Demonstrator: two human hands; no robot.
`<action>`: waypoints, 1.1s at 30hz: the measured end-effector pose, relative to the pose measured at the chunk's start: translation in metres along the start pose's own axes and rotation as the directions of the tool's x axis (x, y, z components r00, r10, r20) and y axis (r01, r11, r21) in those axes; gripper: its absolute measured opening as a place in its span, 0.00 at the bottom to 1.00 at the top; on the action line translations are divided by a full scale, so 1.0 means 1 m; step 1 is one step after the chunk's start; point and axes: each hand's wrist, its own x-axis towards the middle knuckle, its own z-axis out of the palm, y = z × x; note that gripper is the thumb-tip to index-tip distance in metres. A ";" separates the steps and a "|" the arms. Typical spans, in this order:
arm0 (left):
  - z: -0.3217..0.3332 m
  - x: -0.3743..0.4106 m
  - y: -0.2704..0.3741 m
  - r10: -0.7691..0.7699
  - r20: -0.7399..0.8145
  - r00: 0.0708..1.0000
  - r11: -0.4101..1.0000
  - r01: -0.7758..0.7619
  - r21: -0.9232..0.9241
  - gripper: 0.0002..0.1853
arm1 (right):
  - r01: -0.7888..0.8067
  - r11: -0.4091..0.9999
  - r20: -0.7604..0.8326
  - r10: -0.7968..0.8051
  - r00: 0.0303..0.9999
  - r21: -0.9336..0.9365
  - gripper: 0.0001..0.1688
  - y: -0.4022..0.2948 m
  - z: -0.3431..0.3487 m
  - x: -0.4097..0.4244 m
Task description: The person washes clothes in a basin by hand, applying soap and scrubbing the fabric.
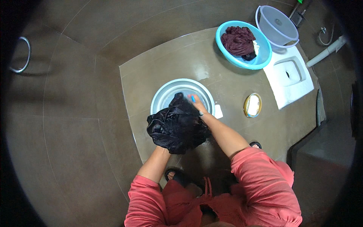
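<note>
A bunched black cloth (178,124) hangs from my hands above the near part of a round metal basin (181,82) on the tiled floor. My right hand (198,105) is at the cloth's upper right side, its thumb showing blue nail polish; the other fingers are partly behind the fabric. The cloth covers my left hand, and only the wrist and forearm show below it. Whether those covered fingers grip the cloth cannot be seen. Just right of the basin a small white flat object (218,111) lies on the floor.
An oval dish with a white bar (253,105) sits on the floor to the right. Farther back are a light blue tub (234,63) holding maroon, white and black cloths, a translucent bucket (276,24) and a white squat toilet (283,98). Brown tiled walls stand at left and back.
</note>
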 end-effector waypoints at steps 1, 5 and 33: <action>0.004 -0.002 0.004 0.047 0.012 0.999 0.996 -0.047 0.079 0.28 | -0.052 0.953 0.107 0.021 0.994 0.300 0.18 0.008 0.002 -0.013; 0.008 0.005 0.033 0.293 0.488 0.822 -0.400 -0.359 0.843 0.28 | -0.394 0.582 0.318 0.233 0.919 0.712 0.17 -0.054 0.009 -0.040; 0.003 0.026 0.010 0.147 0.053 0.988 0.933 -0.121 -0.338 0.21 | 0.609 0.707 0.174 -0.591 0.788 -0.359 0.19 -0.117 0.074 -0.081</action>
